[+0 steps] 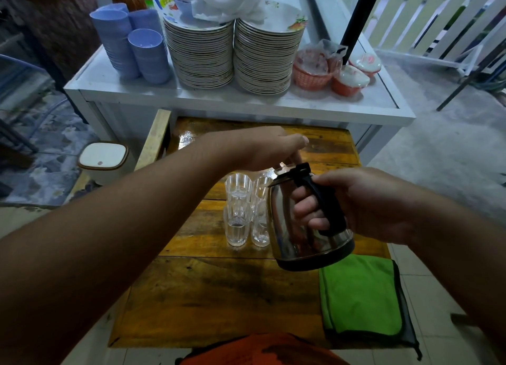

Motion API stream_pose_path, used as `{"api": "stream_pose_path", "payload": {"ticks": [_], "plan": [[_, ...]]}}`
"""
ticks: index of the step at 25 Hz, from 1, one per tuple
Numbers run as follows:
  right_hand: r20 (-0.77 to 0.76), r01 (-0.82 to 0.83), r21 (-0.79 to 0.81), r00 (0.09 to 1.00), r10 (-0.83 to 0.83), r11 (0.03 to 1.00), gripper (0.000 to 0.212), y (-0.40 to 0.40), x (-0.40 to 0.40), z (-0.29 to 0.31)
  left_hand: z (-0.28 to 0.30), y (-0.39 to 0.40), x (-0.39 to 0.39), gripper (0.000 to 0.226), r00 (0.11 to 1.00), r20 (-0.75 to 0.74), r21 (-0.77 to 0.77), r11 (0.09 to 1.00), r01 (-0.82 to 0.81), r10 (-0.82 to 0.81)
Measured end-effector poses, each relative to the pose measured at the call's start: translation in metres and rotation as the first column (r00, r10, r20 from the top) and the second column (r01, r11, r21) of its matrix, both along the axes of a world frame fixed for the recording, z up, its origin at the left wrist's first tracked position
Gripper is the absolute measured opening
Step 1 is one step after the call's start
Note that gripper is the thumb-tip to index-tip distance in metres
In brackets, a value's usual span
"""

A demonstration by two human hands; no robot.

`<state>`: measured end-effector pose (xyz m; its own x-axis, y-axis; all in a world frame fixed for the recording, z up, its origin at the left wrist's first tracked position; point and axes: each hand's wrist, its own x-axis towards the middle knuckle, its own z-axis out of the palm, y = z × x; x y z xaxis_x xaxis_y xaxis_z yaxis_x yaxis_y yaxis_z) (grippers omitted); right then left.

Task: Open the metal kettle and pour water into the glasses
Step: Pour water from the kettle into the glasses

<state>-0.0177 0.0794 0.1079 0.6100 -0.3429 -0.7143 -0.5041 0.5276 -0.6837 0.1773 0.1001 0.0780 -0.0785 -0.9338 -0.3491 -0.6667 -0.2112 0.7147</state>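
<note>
A shiny metal kettle [290, 227] with a black handle and black base hangs tilted above the wooden table [208, 296]. My right hand [364, 206] is wrapped around the handle. My left hand [271, 148] reaches over the kettle's top, its fingers bent down behind the lid; whether they grip the lid I cannot tell. Just left of the kettle stand several clear glasses [237, 208] in a tight cluster, the right ones partly hidden by the kettle's body.
A folded green cloth [361, 296] lies at the table's right front. Behind stands a white counter [246, 101] with stacked plates [232, 52], blue bowls [131, 44] and orange baskets [312, 71]. A small white bin [102, 159] sits on the floor, left.
</note>
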Motion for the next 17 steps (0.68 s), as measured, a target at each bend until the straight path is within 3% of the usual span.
{"api": "stream_pose_path", "payload": {"ticks": [11, 17], "plan": [[-0.032, -0.024, -0.164, 0.999, 0.019, 0.986, 0.039, -0.0043, 0.0003, 0.0036, -0.0024, 0.0009, -0.0004, 0.06, 0.997, -0.062, 0.026, 0.999, -0.047, 0.049], [-0.044, -0.037, -0.108, 0.999, 0.033, 0.993, 0.077, -0.0081, 0.0042, 0.0084, -0.005, 0.0014, -0.0004, 0.061, 0.995, -0.092, 0.052, 0.998, -0.036, 0.041]]}}
